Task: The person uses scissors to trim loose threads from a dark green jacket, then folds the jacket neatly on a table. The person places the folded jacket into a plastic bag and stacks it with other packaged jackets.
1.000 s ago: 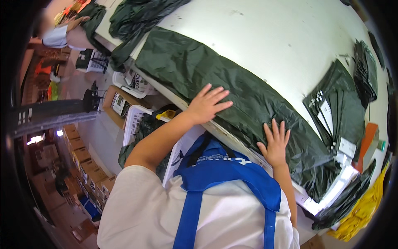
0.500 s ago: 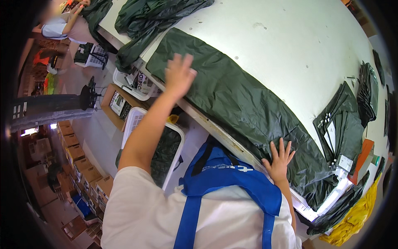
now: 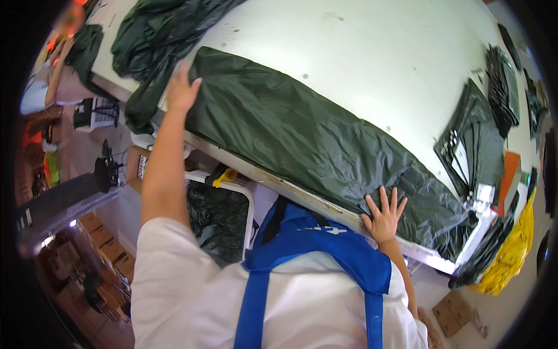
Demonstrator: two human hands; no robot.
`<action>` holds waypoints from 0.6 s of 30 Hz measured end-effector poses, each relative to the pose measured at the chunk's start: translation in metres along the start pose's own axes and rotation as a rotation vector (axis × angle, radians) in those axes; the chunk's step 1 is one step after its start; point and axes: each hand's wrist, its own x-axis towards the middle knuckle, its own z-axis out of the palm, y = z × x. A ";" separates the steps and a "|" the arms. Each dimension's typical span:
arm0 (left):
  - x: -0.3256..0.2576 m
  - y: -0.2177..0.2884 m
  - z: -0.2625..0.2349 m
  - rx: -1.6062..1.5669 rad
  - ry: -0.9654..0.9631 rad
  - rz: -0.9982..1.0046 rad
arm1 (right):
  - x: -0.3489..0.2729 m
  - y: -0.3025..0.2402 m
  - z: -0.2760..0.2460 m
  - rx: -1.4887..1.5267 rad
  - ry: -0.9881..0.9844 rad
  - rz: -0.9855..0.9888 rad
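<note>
A long, dark green folded piece of shiny waterproof fabric [image 3: 285,128] lies along the near edge of the white table [image 3: 349,52]. My right hand [image 3: 383,221] rests flat on its near edge toward the right end, fingers spread. At the fabric's far left end is my left hand [image 3: 183,93], thumb apart from the fingers and nothing seen in its grip. Some fingertips of that hand are hard to make out. Just beyond it, a loose heap of dark green fabric [image 3: 154,41] hangs partly over the table's edge.
Folded dark green pieces with tags [image 3: 479,145], an orange flat item [image 3: 507,180] and yellow fabric [image 3: 505,250] are at the right. Below the table edge stands a white basket [image 3: 249,209] of dark fabric. Another person's arm [image 3: 57,70] shows at far left.
My left hand has moved left, from above the fabric to its far left end. My right hand stays spread on the fabric. The whole view has shifted a little.
</note>
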 end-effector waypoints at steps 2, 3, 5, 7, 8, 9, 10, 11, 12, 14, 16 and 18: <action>-0.008 0.001 -0.030 -0.212 -0.124 -0.070 | 0.001 0.000 -0.002 0.024 -0.002 0.015; -0.017 -0.024 -0.025 -0.184 -0.181 -0.133 | 0.004 -0.001 -0.006 0.050 -0.015 0.030; -0.031 -0.021 -0.043 -0.329 -0.314 -0.194 | 0.011 -0.016 -0.023 0.096 -0.042 0.088; -0.031 -0.044 -0.042 -0.601 -0.517 -0.418 | 0.014 -0.036 -0.027 0.271 -0.013 0.146; -0.027 -0.054 -0.043 -0.628 -0.700 -0.444 | 0.015 -0.046 -0.023 0.419 0.041 0.171; -0.028 -0.039 -0.054 -0.662 -0.684 -0.498 | 0.016 -0.052 -0.015 0.411 0.018 0.212; -0.030 -0.025 -0.072 -0.692 -0.672 -0.552 | 0.015 -0.054 -0.012 0.388 0.024 0.229; -0.029 -0.022 -0.091 -0.863 -0.668 -0.538 | 0.013 -0.052 -0.008 0.418 0.055 0.226; -0.027 -0.028 -0.104 -1.043 -0.672 -0.526 | 0.011 -0.051 -0.003 0.436 0.079 0.222; -0.019 -0.025 -0.173 -1.351 -0.568 -0.309 | 0.006 -0.048 0.001 0.478 0.125 0.221; 0.006 -0.038 -0.244 -1.461 -0.379 -0.250 | 0.004 -0.048 0.005 0.531 0.182 0.205; 0.021 0.022 -0.303 -1.435 -0.297 -0.045 | 0.003 -0.048 0.011 0.580 0.242 0.195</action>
